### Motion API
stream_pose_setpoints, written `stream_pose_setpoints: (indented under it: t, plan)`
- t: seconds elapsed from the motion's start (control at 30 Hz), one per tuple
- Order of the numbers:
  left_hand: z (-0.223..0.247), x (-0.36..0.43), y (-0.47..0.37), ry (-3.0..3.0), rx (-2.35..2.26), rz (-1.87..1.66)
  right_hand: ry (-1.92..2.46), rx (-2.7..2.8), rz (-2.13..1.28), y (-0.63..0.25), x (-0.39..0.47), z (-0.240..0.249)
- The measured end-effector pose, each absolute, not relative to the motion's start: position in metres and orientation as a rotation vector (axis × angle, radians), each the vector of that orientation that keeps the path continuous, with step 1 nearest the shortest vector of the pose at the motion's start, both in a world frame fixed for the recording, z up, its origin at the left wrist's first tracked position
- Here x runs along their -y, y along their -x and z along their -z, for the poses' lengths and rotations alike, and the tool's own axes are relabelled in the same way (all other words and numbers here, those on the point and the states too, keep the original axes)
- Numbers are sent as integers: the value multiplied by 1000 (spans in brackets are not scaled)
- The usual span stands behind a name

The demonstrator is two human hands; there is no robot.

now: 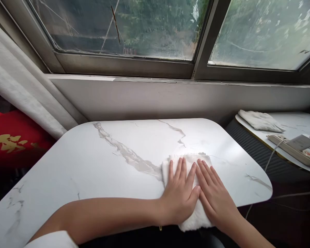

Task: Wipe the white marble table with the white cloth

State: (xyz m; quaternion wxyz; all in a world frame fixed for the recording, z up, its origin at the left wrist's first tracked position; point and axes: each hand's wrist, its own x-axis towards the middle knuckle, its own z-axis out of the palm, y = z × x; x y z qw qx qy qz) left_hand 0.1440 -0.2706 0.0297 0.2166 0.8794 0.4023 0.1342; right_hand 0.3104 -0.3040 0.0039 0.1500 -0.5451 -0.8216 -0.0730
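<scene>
A white fluffy cloth (188, 159) lies spread on the marble-patterned white table (134, 141), close to its near right edge, with its lower end reaching past that edge. My left hand (179, 193) presses flat on the cloth, fingers stretched out and pointing away from me. Beside it, my right hand (214, 193) also rests flat on the cloth with straight fingers. The two hands touch near the left thumb. Neither hand grips the cloth; it stays under the palms and fingers.
Behind the table runs a low wall (144, 98) below a framed window (129, 31). At right, a second table holds a folded white cloth (260, 121) and a power strip (291, 150) with plugs and cables. A curtain (23, 75) and red fabric (18, 137) are at left.
</scene>
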Motion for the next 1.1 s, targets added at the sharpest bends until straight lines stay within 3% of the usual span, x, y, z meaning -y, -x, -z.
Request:
stream_pose_setpoints:
  t: [0.27, 0.5, 0.73, 1.1]
  plan:
    - [-32, 251, -117, -2258, -1264, -287, 1552, 2447, 142, -283, 272, -4]
    - [-14, 117, -121, -2389, -1647, -487, 1735, 2279, 138, -248, 132, -2]
    - [-11, 13, -121, -2408, -1744, -612, 1751, 2220, 83, -237, 28, -8]
    - [-8, 23, -123, -2356, -1857, -622, 1705, 2254, 30, -240, 31, -10]
